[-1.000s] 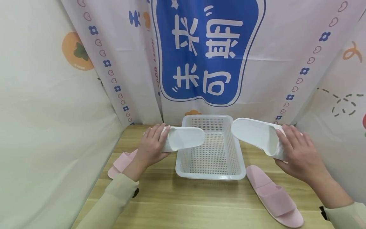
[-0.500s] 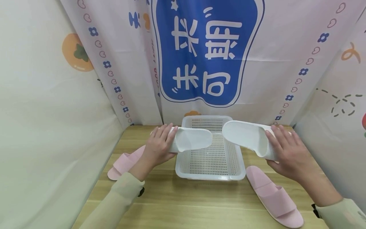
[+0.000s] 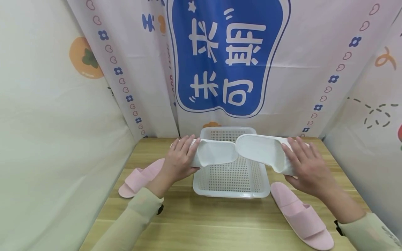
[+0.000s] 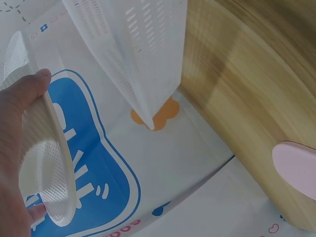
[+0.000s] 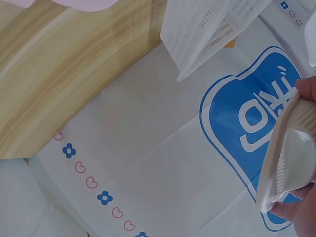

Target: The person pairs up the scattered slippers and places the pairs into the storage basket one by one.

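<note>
My left hand grips a white slipper by its strap end, thumb below and fingers over the top. A second white slipper is in the grasp of my right hand, likewise at the strap end. Both slippers hang over the white plastic basket, their toes pointing inward and appearing to meet or overlap slightly. In the left wrist view the thumb presses on the slipper's sole edge. The right wrist view catches only part of the other slipper at its right edge.
A pink slipper lies left of the basket, partly behind my left forearm. Its match, another pink slipper, lies to the right. All rest on a wooden table, with printed cloth walls on the back and sides.
Both hands have moved inward over the basket, the right one farther. The gap between the two white slippers has closed until their toes appear to meet.
</note>
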